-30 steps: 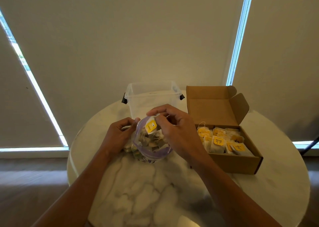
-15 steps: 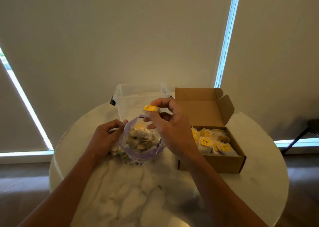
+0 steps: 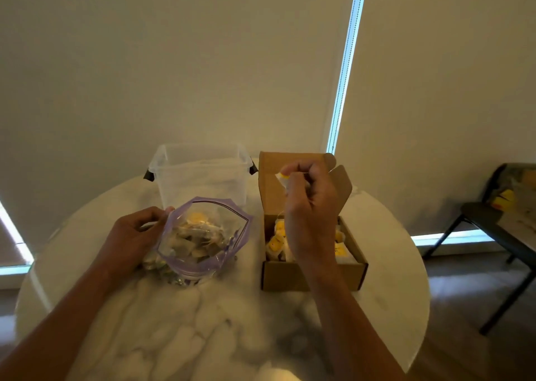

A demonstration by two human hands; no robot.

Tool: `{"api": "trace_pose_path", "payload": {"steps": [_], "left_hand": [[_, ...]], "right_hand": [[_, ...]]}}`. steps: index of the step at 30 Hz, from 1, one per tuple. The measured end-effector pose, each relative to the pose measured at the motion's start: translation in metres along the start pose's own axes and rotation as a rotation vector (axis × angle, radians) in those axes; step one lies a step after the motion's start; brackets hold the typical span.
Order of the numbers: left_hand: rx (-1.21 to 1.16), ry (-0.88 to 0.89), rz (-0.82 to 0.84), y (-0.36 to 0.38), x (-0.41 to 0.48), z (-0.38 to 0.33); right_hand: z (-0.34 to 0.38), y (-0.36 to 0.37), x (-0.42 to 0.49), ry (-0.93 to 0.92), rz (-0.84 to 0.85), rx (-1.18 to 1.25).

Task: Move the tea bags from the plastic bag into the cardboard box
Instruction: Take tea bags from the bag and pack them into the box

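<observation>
A clear plastic bag [image 3: 203,235] with a purple zip rim stands open on the round marble table [image 3: 203,322], holding several tea bags. My left hand [image 3: 136,232] pinches the bag's left rim. My right hand [image 3: 310,206] is raised over the open cardboard box [image 3: 307,276], fingers closed on a tea bag [image 3: 282,179] with a yellow tag; most of that tea bag is hidden by my fingers. Several yellow-tagged tea bags [image 3: 275,241] lie inside the box, partly behind my hand.
An empty clear plastic tub [image 3: 200,174] with black handles stands behind the bag. The box lid [image 3: 272,183] stands upright at the back. A dark chair [image 3: 493,227] and another table edge are at the far right. Window blinds rise close behind the table.
My right hand has carried the tea bag from above the plastic bag rightward to over the cardboard box. My left hand still holds the bag's rim.
</observation>
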State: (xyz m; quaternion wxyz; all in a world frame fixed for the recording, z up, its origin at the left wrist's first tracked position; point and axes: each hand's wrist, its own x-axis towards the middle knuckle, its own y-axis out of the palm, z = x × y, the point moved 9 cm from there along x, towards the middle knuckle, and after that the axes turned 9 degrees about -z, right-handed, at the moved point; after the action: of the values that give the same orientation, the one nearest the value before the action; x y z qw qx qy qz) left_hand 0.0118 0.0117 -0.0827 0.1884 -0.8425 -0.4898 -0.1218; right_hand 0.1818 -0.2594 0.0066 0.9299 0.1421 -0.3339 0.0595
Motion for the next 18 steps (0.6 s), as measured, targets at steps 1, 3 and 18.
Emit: {"api": "trace_pose_path", "payload": {"steps": [1,3,18], "left_hand": [[0.001,0.001,0.000,-0.001,0.000,0.000],[-0.011,-0.015,0.004,-0.001,0.001,0.002],[0.030,-0.002,0.007,-0.001,0.002,0.003]], "right_hand": [[0.002,-0.011,0.002,-0.046,-0.036,-0.054],[0.008,-0.033,0.003,-0.149,-0.100,-0.155],[-0.004,-0.093,-0.017,-0.351,0.024,-0.516]]}}
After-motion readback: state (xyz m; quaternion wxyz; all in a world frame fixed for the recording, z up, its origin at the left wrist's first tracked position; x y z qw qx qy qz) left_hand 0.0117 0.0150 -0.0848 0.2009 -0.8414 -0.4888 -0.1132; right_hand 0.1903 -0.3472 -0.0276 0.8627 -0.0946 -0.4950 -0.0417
